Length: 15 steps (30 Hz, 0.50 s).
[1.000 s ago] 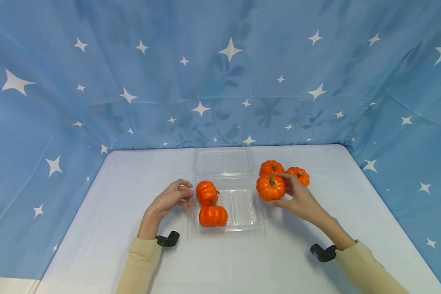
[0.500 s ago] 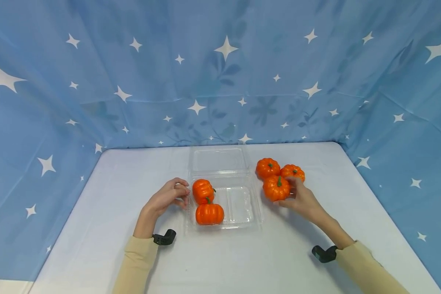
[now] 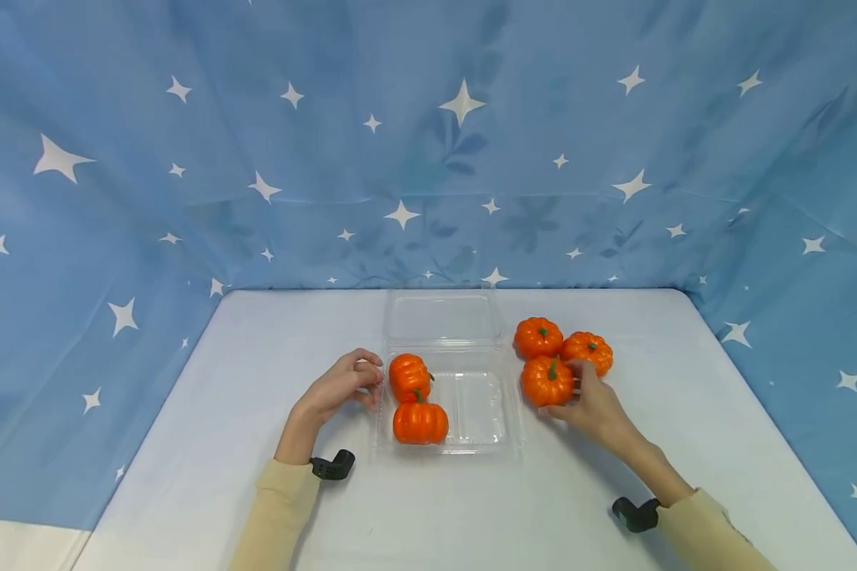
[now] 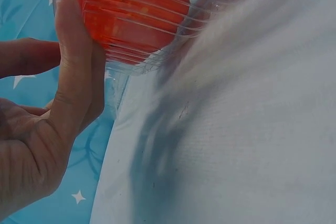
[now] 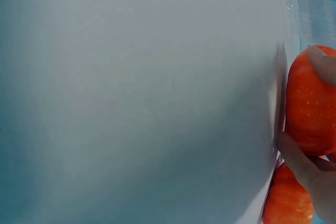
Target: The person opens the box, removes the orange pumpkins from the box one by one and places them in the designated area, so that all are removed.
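Observation:
Beside two other pumpkins on the table, my right hand (image 3: pixel 600 412) holds a small orange pumpkin (image 3: pixel 547 381) with a green stem, thumb and fingers on its near and right sides. In the right wrist view that pumpkin (image 5: pixel 312 106) lies between the fingers, close over the tabletop. The clear plastic clamshell box (image 3: pixel 478 408) lies with its lid folded back, and two orange pumpkins (image 3: pixel 420 423) sit in its left half. My left hand (image 3: pixel 339 388) is at the box's left rim, fingers loosely bent; in the left wrist view one finger (image 4: pixel 73 72) touches the ribbed wall.
The two free pumpkins, one at the back left (image 3: pixel 538 337) and one at the back right (image 3: pixel 589 351), crowd the held one. The lid (image 3: pixel 443 316) reaches near the table's back edge. A blue star-patterned curtain (image 3: pixel 314 151) encloses the white table (image 3: pixel 443 515) behind and at the sides.
My right hand has moved the held pumpkin rightward and down, away from the box, close against the two other pumpkins. My left hand stays at the box rim. The head view has shifted slightly.

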Motion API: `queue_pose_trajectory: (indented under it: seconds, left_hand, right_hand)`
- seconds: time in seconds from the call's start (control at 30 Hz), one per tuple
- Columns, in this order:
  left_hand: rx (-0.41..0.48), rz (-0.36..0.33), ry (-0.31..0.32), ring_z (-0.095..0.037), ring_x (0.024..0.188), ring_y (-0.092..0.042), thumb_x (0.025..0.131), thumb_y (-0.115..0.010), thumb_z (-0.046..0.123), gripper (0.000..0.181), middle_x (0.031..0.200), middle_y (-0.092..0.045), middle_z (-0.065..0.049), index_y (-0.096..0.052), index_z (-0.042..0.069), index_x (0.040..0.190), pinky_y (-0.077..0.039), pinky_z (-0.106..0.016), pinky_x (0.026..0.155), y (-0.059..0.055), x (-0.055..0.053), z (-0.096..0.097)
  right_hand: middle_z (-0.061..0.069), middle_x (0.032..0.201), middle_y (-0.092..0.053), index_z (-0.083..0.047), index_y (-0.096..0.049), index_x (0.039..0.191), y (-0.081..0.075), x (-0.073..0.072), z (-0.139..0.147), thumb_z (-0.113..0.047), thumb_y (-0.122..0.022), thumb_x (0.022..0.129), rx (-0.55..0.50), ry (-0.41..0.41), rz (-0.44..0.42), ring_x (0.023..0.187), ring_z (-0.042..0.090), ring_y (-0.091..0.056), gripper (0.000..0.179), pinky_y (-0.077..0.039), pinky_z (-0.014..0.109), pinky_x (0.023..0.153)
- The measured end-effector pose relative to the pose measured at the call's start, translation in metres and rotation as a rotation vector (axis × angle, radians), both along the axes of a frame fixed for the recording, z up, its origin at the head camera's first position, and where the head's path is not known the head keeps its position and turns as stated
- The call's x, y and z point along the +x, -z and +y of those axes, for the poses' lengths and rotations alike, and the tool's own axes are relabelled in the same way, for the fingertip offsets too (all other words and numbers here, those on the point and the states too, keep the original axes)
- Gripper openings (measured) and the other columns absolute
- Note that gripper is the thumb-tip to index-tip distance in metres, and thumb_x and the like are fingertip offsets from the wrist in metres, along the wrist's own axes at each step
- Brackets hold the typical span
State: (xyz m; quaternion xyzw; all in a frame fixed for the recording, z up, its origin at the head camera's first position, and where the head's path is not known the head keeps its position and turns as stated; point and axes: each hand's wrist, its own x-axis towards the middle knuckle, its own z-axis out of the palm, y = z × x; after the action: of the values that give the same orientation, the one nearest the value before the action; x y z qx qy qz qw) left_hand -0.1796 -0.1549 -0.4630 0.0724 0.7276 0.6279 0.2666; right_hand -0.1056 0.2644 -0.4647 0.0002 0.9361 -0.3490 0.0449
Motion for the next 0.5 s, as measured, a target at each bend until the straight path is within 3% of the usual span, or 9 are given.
queue_pose_trajectory:
  seconds: [0.5]
  left_hand:
    - [-0.047,0.011,-0.021,-0.017,0.068,-0.060,0.100,-0.050,0.005,0.036,0.085,-0.061,-0.010,-0.043,-0.011,0.131,-0.059,-0.029,0.063,-0.0030,0.0024,0.0004]
  right_hand:
    - [0.041,0.142,-0.045,0.016,-0.031,0.141,0.0048,-0.0049,-0.0083,-0.020,-0.089,0.080,0.053,-0.050,0.069,0.129,0.055,-0.049,0.092,-0.043,0.068,0.107]
